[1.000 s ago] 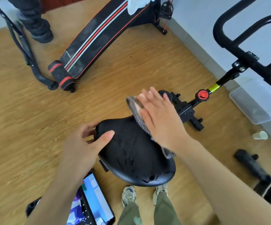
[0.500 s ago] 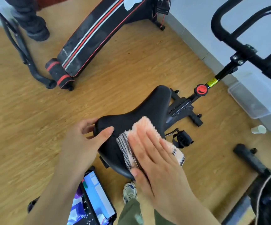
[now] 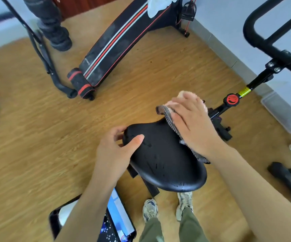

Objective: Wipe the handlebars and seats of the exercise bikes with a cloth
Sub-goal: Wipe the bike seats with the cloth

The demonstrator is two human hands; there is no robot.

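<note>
Black seat (image 3: 164,159), checked peach cloth (image 3: 170,117)

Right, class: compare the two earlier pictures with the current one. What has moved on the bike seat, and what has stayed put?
The right hand, pressing the cloth flat, swept from the narrow far end of the seat to its wide near end, then returned to the far end. Nothing was taken up or released. The left hand still grips the seat by its left edge.
</note>
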